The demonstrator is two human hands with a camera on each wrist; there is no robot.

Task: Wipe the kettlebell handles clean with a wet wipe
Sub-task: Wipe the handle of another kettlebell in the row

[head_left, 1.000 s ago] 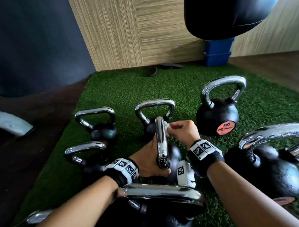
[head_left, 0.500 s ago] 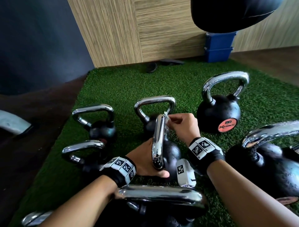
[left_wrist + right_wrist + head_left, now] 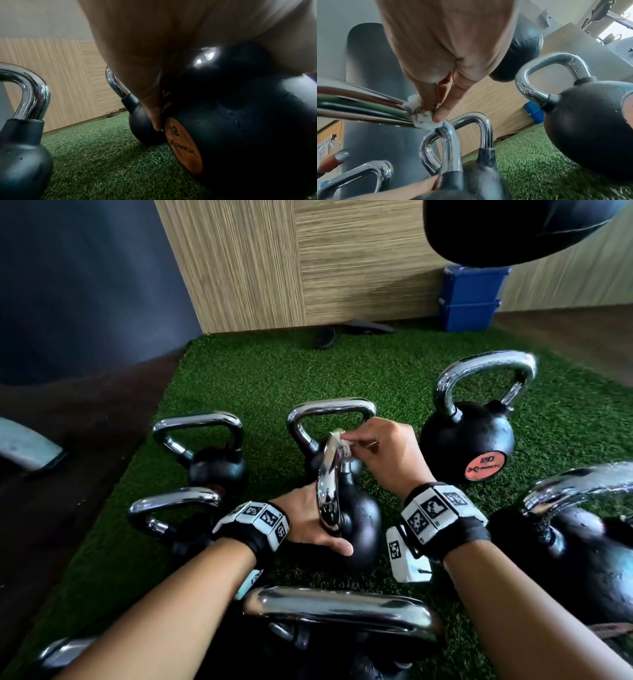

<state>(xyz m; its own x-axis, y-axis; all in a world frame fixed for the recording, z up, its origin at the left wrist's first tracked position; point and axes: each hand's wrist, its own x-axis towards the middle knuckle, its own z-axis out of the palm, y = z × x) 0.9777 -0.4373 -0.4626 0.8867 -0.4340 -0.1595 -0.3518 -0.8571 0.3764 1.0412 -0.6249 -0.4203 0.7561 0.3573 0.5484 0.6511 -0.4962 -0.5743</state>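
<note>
At the centre of the head view, the right hand [image 3: 387,453] pinches a crumpled wet wipe [image 3: 343,446] between thumb and fingertips and presses it against the far bend of a chrome handle [image 3: 328,481]. This handle belongs to the 12 kettlebell [image 3: 359,525], which stands on the green turf [image 3: 260,378] just below the middle of the frame. The left hand [image 3: 308,522] steadies that kettlebell low down, its thumb lying across the black body at the foot of the handle; its fingers are hidden behind the bell, so I cannot tell whether they curl or lie flat.

The wipe sits at the top corner of the handle, so judging by that, this handle is only partly covered: the long near run and the far leg look yet to be rubbed. Around it stand more kettlebells: two at centre left, one directly behind, the 20 kettlebell [image 3: 469,440] at upper right, a large one at the right edge and another at the bottom edge. Droplets show on some, but nothing tells for certain which handles are done, so most of the job appears to remain.
</note>
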